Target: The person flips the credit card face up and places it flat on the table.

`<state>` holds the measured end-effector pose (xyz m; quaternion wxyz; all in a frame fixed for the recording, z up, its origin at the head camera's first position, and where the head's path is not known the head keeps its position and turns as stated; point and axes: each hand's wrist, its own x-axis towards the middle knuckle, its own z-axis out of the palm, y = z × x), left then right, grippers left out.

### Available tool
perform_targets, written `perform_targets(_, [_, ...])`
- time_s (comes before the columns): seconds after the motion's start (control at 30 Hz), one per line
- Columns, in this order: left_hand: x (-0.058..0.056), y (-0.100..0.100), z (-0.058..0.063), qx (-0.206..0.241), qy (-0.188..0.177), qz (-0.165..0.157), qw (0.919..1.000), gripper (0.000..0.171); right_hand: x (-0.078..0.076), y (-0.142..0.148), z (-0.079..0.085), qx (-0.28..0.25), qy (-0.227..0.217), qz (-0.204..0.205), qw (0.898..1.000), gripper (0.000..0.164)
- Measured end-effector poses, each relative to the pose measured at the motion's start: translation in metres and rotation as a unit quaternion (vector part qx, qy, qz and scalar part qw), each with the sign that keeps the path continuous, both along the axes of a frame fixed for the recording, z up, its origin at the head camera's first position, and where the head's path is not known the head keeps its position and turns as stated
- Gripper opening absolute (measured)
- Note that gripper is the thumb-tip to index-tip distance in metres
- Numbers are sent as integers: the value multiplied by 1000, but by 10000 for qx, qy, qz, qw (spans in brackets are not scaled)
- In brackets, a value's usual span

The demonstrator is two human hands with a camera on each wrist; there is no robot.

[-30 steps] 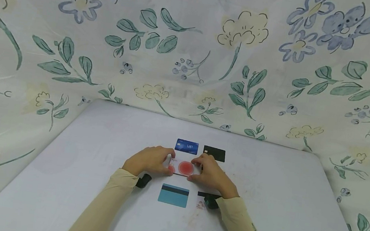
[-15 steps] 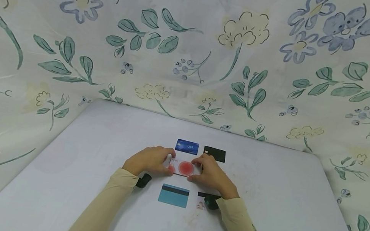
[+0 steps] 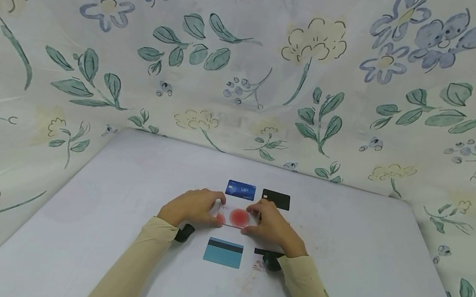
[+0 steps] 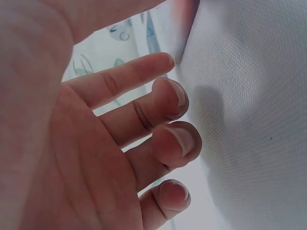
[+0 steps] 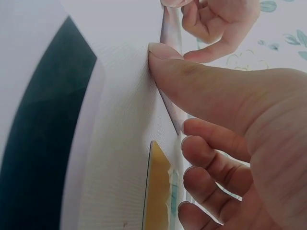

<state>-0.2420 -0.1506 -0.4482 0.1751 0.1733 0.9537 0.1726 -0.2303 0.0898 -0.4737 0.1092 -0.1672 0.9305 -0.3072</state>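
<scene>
Between both hands lies a white card with red circles (image 3: 239,217), flat at the middle of the group of cards. My left hand (image 3: 192,207) pinches its left end, thumb at the near edge and forefinger at the far edge. The right end is held the same way by my right hand (image 3: 275,225). In the right wrist view the right thumb (image 5: 192,79) presses the card's edge, and the left hand (image 5: 223,26) shows beyond. A gold card (image 5: 157,196) lies just below the right hand's fingers, mostly hidden in the head view.
Behind the hands lie a blue VIP card (image 3: 240,190) and a black card (image 3: 278,200). Nearer are a light blue striped card (image 3: 223,254) and another striped card (image 3: 258,265), partly covered by the right wrist camera (image 3: 271,260). A floral cloth (image 3: 247,70) rises behind the white table (image 3: 152,158).
Both hands keep their hold on the white card in the same place. Only the head view has tilted very slightly.
</scene>
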Motion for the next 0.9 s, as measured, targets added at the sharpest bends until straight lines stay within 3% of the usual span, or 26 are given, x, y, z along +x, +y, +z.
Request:
perform_targets(0.63, [1,-2,0,-13,-31,-31,10000,53,1,-1,0,47,89,99,9999,54])
perform_targets(0.9, [0,1,0,77,230,-229,9994,58,0,7,15,-102,86,74,9999,51])
